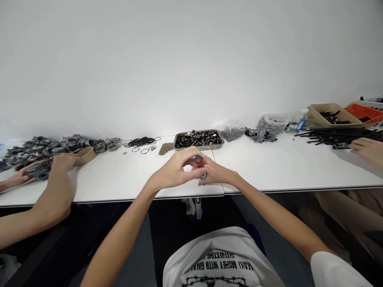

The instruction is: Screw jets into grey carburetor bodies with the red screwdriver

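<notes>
T-shirt: white, printed lettering, nearest.
Far left: co-worker's hands among gray metal castings; tan ring beside.
O-rings: black, loose on white table; small brass-colored pieces to their right.
Left hand: thumb and fingers curled around red, black-capped handle, above table's near edge.
Metal tray: black and brass-colored fittings, beyond the hands.
Right hand: close against left, by round metal part; fingers mostly hidden, grip can't be told.
Right: clear bag, plastic bottle.
Far right: another person's hand at black rods.
</notes>
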Demonstrator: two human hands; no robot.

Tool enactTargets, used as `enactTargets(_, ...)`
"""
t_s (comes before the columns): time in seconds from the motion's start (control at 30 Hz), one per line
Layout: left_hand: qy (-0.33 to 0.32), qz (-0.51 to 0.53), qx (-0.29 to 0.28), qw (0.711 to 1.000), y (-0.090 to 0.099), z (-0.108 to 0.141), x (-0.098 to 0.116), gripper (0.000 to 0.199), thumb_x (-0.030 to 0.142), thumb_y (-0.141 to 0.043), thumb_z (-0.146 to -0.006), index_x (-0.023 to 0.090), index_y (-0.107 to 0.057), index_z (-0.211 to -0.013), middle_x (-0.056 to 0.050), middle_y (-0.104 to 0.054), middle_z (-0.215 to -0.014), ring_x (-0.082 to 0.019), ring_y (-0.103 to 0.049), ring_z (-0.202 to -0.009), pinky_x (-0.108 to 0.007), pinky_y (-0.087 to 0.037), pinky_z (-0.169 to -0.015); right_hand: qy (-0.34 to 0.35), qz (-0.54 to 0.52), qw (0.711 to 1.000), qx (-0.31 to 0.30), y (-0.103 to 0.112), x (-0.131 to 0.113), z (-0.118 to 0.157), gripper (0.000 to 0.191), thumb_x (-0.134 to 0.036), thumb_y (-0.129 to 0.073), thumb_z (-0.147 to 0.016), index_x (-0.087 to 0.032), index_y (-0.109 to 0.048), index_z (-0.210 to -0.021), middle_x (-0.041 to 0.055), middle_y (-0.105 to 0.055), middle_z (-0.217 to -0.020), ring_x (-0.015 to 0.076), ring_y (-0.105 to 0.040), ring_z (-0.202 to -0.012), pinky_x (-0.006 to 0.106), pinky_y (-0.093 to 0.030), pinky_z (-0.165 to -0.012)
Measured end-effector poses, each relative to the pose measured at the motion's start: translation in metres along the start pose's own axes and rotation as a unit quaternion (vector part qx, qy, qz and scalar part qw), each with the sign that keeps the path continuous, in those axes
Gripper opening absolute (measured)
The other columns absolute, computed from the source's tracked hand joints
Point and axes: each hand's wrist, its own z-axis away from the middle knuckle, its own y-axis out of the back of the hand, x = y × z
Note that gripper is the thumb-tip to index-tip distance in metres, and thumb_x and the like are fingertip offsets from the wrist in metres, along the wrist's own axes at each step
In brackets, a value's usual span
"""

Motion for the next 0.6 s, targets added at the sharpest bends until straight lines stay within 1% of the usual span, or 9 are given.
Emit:
enactTargets(0.1, -0.037, -0.042, 0.015, 0.998, -0.006, -0.008, 0.002, 0.014, 0.023, -0.079, -0.077, 0.022, -0.076, -0.090, -0.007, -0.065, -0.091, -0.018, -0.063, -0.074, -0.029, -0.054, -0.063, -0.013, -0.009, 1.000, 0.007, 0.000, -0.002, 0.000, 0.053, -0.033, -0.085, -0.069, -0.023, -0.063, -0.117, 0.0109, -0.048, -0.130, 0.0314, -0.047, -0.119, 0.050, -0.045, -0.102)
enactTargets(0.17, -0.037, -0.048, 0.031, 0.998, -0.005, -0.011, 0.003, 0.021, 0.022, -0.076, -0.079, 0.023, -0.074, -0.100, -0.006, -0.066, -0.091, -0.016, -0.061, -0.068, -0.028, -0.053, -0.059, -0.016, -0.002, 1.000, 0.008, 0.001, -0.004, 0.000, 0.057, -0.033, -0.086, -0.068, -0.022, -0.063, -0.118, 0.0118, -0.046, -0.135, 0.0329, -0.047, -0.121, 0.051, -0.044, -0.103)
enactTargets(0.2, -0.029, -0.045, 0.027, 0.998, -0.004, -0.012, 0.004, 0.024, 0.021, -0.073, -0.081, 0.023, -0.073, -0.106, -0.006, -0.067, -0.092, -0.015, -0.061, -0.065, -0.028, -0.052, -0.058, -0.017, 0.002, 1.000, 0.005, 0.001, -0.004, 0.000, 0.057, -0.033, -0.087, -0.067, -0.022, -0.064, -0.118, 0.0121, -0.045, -0.137, 0.0337, -0.047, -0.122, 0.051, -0.044, -0.103)
enactTargets(0.27, -0.009, -0.035, -0.010, 0.999, 0.001, -0.012, 0.008, 0.025, 0.019, -0.067, -0.086, 0.023, -0.071, -0.110, -0.007, -0.068, -0.096, -0.014, -0.060, -0.062, -0.028, -0.053, -0.058, -0.019, 0.004, 1.000, -0.009, 0.001, -0.004, -0.001, 0.051, -0.033, -0.087, -0.068, -0.022, -0.066, -0.113, 0.0119, -0.047, -0.135, 0.0345, -0.047, -0.121, 0.051, -0.044, -0.103)
enactTargets(0.33, -0.005, -0.037, -0.056, 0.998, 0.005, -0.011, 0.013, 0.020, 0.019, -0.065, -0.087, 0.022, -0.072, -0.106, -0.008, -0.067, -0.101, -0.014, -0.063, -0.069, -0.029, -0.056, -0.063, -0.017, -0.001, 1.000, -0.023, 0.000, -0.002, -0.001, 0.047, -0.035, -0.085, -0.070, -0.022, -0.066, -0.112, 0.0116, -0.049, -0.133, 0.0345, -0.047, -0.123, 0.051, -0.043, -0.103)
enactTargets(0.4, -0.012, -0.053, -0.079, 0.995, 0.007, -0.010, 0.015, 0.016, 0.022, -0.069, -0.085, 0.020, -0.074, -0.100, -0.008, -0.064, -0.105, -0.015, -0.064, -0.078, -0.029, -0.057, -0.069, -0.019, -0.006, 1.000, -0.023, -0.001, 0.000, 0.000, 0.053, -0.038, -0.083, -0.073, -0.022, -0.064, -0.119, 0.0123, -0.047, -0.135, 0.0351, -0.043, -0.127, 0.052, -0.042, -0.105)
enactTargets(0.47, -0.019, -0.068, -0.054, 0.996, 0.008, -0.009, 0.014, 0.017, 0.025, -0.073, -0.082, 0.019, -0.074, -0.098, -0.008, -0.063, -0.102, -0.014, -0.063, -0.079, -0.027, -0.057, -0.066, -0.019, -0.006, 1.000, -0.018, -0.002, 0.003, 0.000, 0.057, -0.041, -0.083, -0.073, -0.022, -0.062, -0.122, 0.0124, -0.043, -0.139, 0.0355, -0.040, -0.129, 0.054, -0.039, -0.108)
enactTargets(0.53, -0.012, -0.060, -0.010, 0.998, 0.008, -0.009, 0.011, 0.024, 0.025, -0.072, -0.083, 0.019, -0.073, -0.106, -0.007, -0.063, -0.097, -0.012, -0.062, -0.070, -0.024, -0.054, -0.057, -0.010, -0.006, 1.000, -0.016, -0.003, 0.005, -0.001, 0.053, -0.040, -0.083, -0.073, -0.023, -0.064, -0.119, 0.0110, -0.042, -0.138, 0.0344, -0.040, -0.128, 0.054, -0.038, -0.109)
enactTargets(0.6, 0.004, -0.032, 0.010, 0.999, 0.009, -0.011, 0.009, 0.028, 0.022, -0.068, -0.086, 0.019, -0.070, -0.113, -0.007, -0.065, -0.095, -0.010, -0.060, -0.063, -0.023, -0.052, -0.053, 0.003, -0.007, 1.000, -0.021, -0.003, 0.006, -0.001, 0.048, -0.039, -0.083, -0.072, -0.024, -0.065, -0.115, 0.0094, -0.044, -0.134, 0.0325, -0.042, -0.125, 0.053, -0.038, -0.108)
